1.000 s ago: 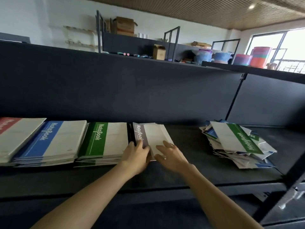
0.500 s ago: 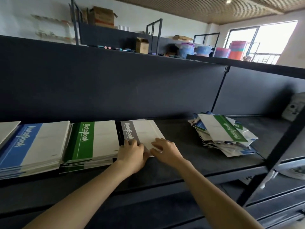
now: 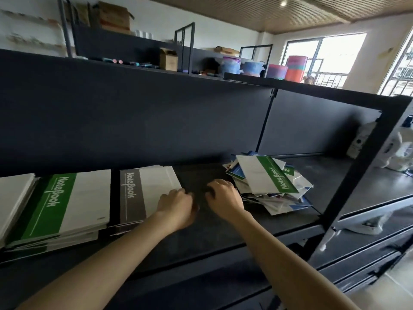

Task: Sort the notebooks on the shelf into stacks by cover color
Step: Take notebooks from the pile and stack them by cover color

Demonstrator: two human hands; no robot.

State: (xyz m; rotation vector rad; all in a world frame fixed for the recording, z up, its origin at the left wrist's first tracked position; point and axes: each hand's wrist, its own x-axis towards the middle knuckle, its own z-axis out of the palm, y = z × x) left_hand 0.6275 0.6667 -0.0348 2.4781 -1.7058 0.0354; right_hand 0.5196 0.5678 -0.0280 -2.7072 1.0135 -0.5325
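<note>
Far left, a white-covered stack (image 3: 13,198) is cut off by the frame edge. Next comes the green stack (image 3: 62,209), squared up, with its "NoteBook" band facing you. Just beside it is the grey stack (image 3: 143,193), lying flat on the dark shelf (image 3: 212,238).

Your left hand (image 3: 176,206) is over that grey stack's near right corner, back of the hand up and fingers curled under. I can't tell from here whether they're pinching the cover or only resting on it.

Your right hand (image 3: 223,198) is close beside the left, over bare shelf. Its fingers are loosely bent with the tips pointing down, and there's nothing in it. It sits just short of the unsorted pile.

That messy pile (image 3: 279,198) lies right of your hand, with notebooks fanned at all angles. A green-banded notebook (image 3: 266,175) lies tilted on top, with blue covers peeking out underneath.

Further right, past the upright post (image 3: 357,175), white bags (image 3: 395,151) sit on the next bay.
</note>
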